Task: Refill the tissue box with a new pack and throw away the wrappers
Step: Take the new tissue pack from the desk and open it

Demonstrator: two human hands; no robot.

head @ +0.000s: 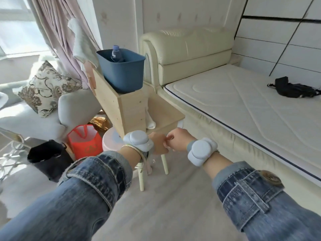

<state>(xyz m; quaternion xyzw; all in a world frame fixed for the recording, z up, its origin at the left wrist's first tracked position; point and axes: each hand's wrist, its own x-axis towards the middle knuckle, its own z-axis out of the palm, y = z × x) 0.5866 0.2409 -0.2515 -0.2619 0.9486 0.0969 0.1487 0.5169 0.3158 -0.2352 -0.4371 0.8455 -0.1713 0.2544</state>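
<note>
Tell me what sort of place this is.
Most likely a home bedroom: a bare mattress against a padded headboard, a grey armchair with a patterned cushion, and curtains at a bright window.

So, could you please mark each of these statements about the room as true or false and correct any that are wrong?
1. A plastic bottle stands inside the blue bin. True.
2. The blue bin sits on the floor. False: it rests on top of the wooden piece.
3. A black item lies on the mattress. True.
4. The patterned cushion lies on the mattress. False: it leans on the grey armchair.
5. The left hand and right hand are far apart. False: they meet near the wooden stool's front edge.
</note>
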